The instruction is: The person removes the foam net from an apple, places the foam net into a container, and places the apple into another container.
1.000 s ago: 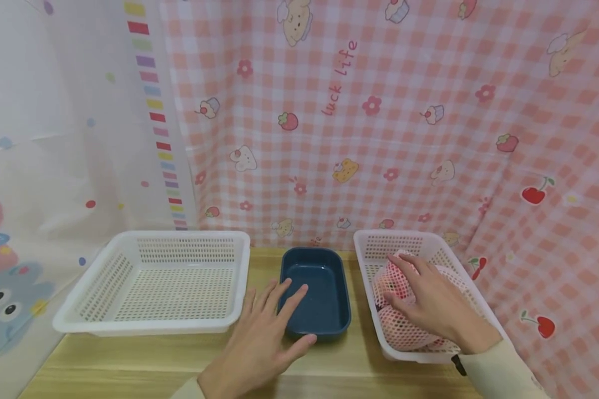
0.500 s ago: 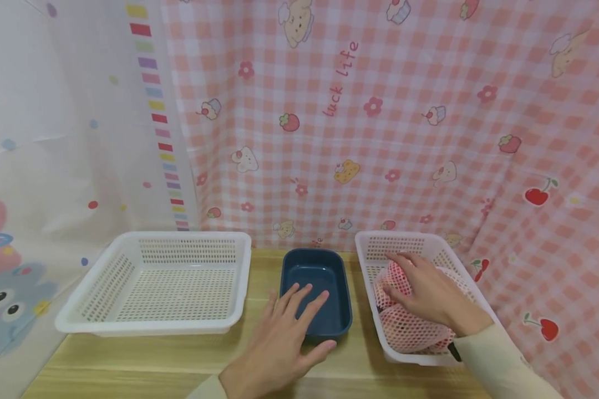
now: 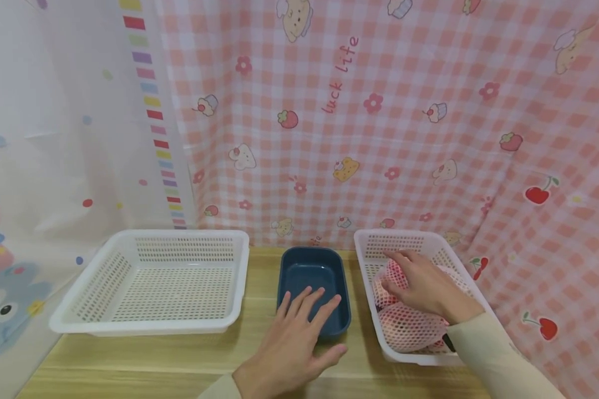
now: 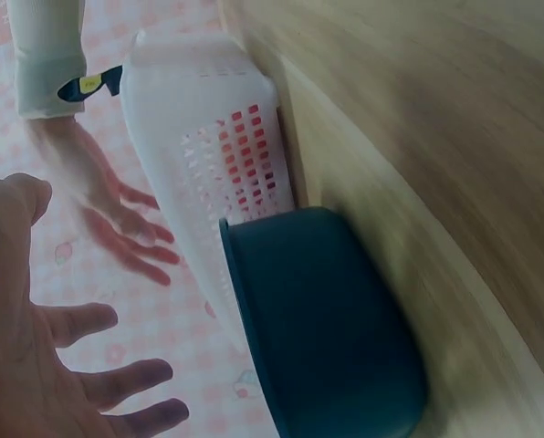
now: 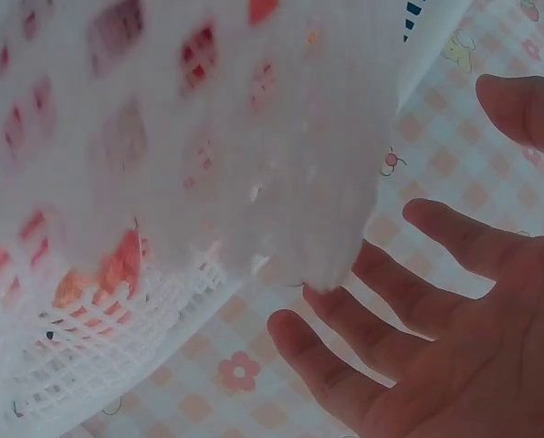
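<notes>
My right hand [image 3: 431,288] hovers over the right white basket [image 3: 396,235], its fingers loosely spread above fruits in pink-and-white foam nets. One netted fruit [image 3: 404,330] lies at the basket's front left, and another [image 3: 391,280] sits behind it, partly covered by the hand. In the right wrist view a foam net [image 5: 281,210] is close to the fingers [image 5: 418,292]; whether they touch is unclear. My left hand [image 3: 294,346] is held, fingers apart, over the front of a dark blue tray [image 3: 311,271]. The left wrist view shows this hand [image 4: 35,365] gripping nothing.
A larger white slotted basket [image 3: 174,327] with nothing in it stands at the left. All three containers rest on a wooden table [image 3: 145,366]. A pink checked curtain [image 3: 319,144] hangs behind and to the right, with a pale printed sheet [image 3: 55,166] at left.
My left hand has moved rightward and slightly nearer the front edge, across the blue tray. My right hand has shifted slightly left and up over the netted fruits.
</notes>
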Action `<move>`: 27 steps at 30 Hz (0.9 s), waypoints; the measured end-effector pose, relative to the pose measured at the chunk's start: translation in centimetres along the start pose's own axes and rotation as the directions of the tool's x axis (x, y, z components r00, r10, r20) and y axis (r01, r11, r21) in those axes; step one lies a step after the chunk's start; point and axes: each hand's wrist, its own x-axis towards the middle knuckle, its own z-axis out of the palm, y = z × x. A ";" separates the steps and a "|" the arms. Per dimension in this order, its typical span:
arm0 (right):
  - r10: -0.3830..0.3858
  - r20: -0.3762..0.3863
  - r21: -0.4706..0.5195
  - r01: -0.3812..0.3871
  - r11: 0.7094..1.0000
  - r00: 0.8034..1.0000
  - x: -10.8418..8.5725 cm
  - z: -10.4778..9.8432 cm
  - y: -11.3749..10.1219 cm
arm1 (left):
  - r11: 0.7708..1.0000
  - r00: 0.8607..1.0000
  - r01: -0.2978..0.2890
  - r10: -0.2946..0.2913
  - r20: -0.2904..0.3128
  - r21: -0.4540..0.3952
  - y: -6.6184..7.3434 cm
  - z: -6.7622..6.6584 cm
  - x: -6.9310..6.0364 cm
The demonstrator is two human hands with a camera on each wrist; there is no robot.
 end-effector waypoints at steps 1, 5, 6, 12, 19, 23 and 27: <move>0.004 0.006 0.003 -0.004 1.000 1.000 0.1 -0.1 0.0 | 1.000 1.000 -0.005 0.005 0.004 -0.001 0.1 0.1 0.1; 0.021 0.036 0.012 -0.021 1.000 0.999 0.5 -0.4 0.3 | 1.000 1.000 -0.018 0.018 0.008 -0.013 0.6 0.5 0.6; 0.025 0.044 0.013 -0.026 1.000 0.999 0.6 -0.5 0.4 | 1.000 1.000 -0.019 0.019 0.013 -0.013 0.7 0.6 0.7; 0.041 0.084 0.023 -0.043 0.999 0.996 1.2 -0.6 1.2 | 0.999 0.999 -0.030 0.031 0.035 -0.023 1.4 1.3 1.3; 0.032 0.106 0.055 -0.038 0.998 0.994 1.8 -0.5 2.3 | 0.998 0.998 -0.066 0.066 0.018 -0.006 1.7 4.3 2.3; 0.039 0.134 0.067 -0.048 0.997 0.990 2.2 -0.5 3.0 | 0.997 0.996 -0.078 0.079 0.037 -0.017 3.2 2.9 2.4; 0.042 0.156 0.074 -0.054 0.996 0.987 2.4 -0.4 3.5 | 0.996 0.995 -0.092 0.092 0.044 -0.004 3.8 3.2 2.6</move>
